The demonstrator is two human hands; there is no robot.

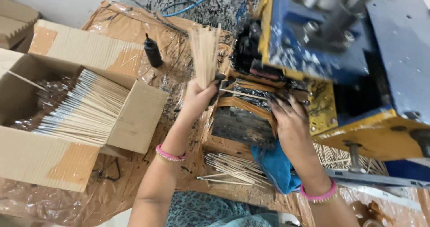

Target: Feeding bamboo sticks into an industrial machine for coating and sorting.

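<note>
My left hand (199, 97) grips a bundle of thin bamboo sticks (204, 52), fanned upward. My right hand (289, 117), fingers blackened, rests at the mouth of the blue and yellow machine (322, 61), its fingertips on a single stick (242, 94) lying across the dark feed tray (244, 124). Both wrists wear pink bangles. A loose pile of sticks (230, 166) lies below the tray, next to a blue cloth (275, 166).
An open cardboard box (134, 119) at left holds several grey-tipped sticks in clear wrapping. A small black bottle (153, 51) stands on the brown plastic sheet (112, 182). Blue hoses (197, 0) run behind the machine. More sticks (333, 157) lie under the machine's right side.
</note>
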